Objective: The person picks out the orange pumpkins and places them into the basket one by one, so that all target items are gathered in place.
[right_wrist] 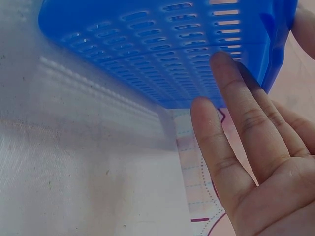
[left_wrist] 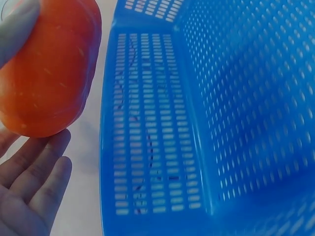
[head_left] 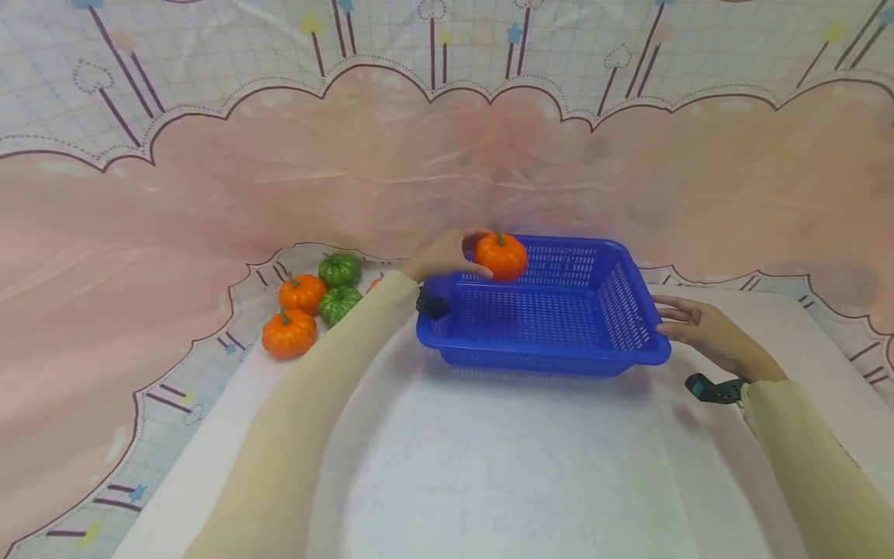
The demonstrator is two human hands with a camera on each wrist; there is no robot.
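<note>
My left hand (head_left: 450, 256) grips a small orange pumpkin (head_left: 501, 256) with a green stem, thumb on one side and fingers on the other. It is held over the left back part of a blue plastic basket (head_left: 545, 359). In the left wrist view the pumpkin (left_wrist: 49, 69) appears beside the slotted basket wall (left_wrist: 106, 147). At the basket's right end is my right hand (head_left: 705, 330), its fingers extended against the outside. The right wrist view shows those fingers (right_wrist: 256, 118) along the perforated wall (right_wrist: 147, 44), with the thumb near the rim.
Left of the basket sit two orange pumpkins (head_left: 289, 334) and two green pumpkins (head_left: 339, 305). Another orange piece (head_left: 373, 284) is mostly hidden behind my left forearm. A white table (head_left: 503, 458) lies under everything, and a patterned pink curtain (head_left: 335, 186) hangs behind it.
</note>
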